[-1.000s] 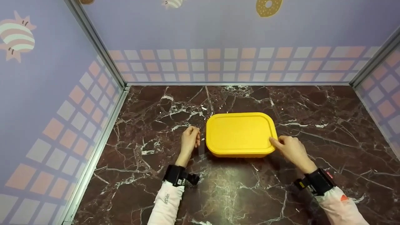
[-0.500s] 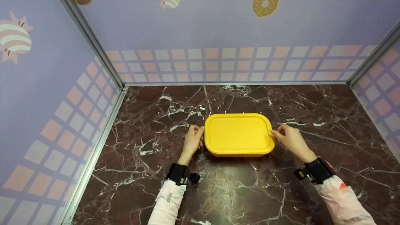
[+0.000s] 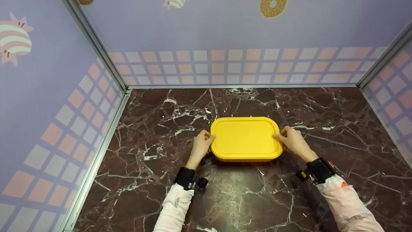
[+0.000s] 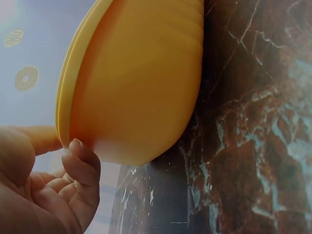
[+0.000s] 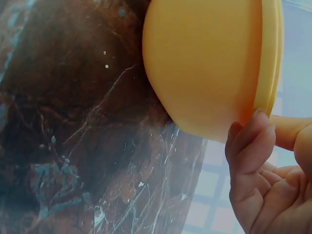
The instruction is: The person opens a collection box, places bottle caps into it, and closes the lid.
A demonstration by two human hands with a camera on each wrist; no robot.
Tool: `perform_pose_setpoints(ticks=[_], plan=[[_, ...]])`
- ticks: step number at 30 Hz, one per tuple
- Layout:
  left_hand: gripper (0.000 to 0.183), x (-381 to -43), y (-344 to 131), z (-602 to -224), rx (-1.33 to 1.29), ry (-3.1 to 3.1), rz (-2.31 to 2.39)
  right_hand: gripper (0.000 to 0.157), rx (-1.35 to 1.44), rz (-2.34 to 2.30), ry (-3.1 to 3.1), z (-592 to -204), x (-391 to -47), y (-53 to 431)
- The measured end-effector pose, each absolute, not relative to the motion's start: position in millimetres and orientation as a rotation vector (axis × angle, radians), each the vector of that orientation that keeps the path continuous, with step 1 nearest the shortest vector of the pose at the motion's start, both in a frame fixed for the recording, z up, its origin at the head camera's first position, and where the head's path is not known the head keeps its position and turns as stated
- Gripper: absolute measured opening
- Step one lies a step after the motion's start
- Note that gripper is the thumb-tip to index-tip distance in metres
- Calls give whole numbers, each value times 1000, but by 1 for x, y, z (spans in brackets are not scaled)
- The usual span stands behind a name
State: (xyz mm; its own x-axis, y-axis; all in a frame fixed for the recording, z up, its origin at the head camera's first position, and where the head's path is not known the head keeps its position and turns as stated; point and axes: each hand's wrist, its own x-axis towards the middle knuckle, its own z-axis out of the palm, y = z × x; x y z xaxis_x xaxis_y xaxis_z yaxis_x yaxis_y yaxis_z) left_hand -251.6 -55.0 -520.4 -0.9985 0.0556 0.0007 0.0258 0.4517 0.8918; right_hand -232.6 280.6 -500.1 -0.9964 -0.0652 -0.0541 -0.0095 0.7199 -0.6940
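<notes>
A yellow rectangular storage box [image 3: 246, 138] with rounded corners and a matching yellow lid stands on the marbled table, lid side up. My left hand [image 3: 201, 145] pinches the lid's left rim, thumb on top and curled fingers underneath. On the opposite side my right hand [image 3: 295, 141] pinches the right rim in the same way. In the left wrist view, the fingers [image 4: 82, 163] curl under the rim beside the box wall [image 4: 141, 83]. The right wrist view has the fingers [image 5: 251, 146] tucked below the lid edge [image 5: 269, 63]. What the box contains is hidden.
The dark red marbled table [image 3: 154, 190] meets a lilac wall [image 3: 193, 29] with pink and white squares at the back. Similar panels stand at the left [image 3: 48, 90] and right [image 3: 399, 74]. Black camera straps [image 3: 185, 178] sit on both wrists.
My left hand has moved right from beside the box to its left rim and now pinches it. My right hand has shifted slightly up along the right rim. The box stays nearly in place.
</notes>
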Motion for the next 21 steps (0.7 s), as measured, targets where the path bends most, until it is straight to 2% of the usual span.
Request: perform_pose_setpoints(ticks=[11, 21], plan=[[25, -271, -50, -514, 86, 2833, 1455, 58, 183, -1349, 2608, -502, -252, 284], [23, -283, -43, -515, 82, 2909, 1422, 43, 191, -1608, 2482, -513, -271, 285]])
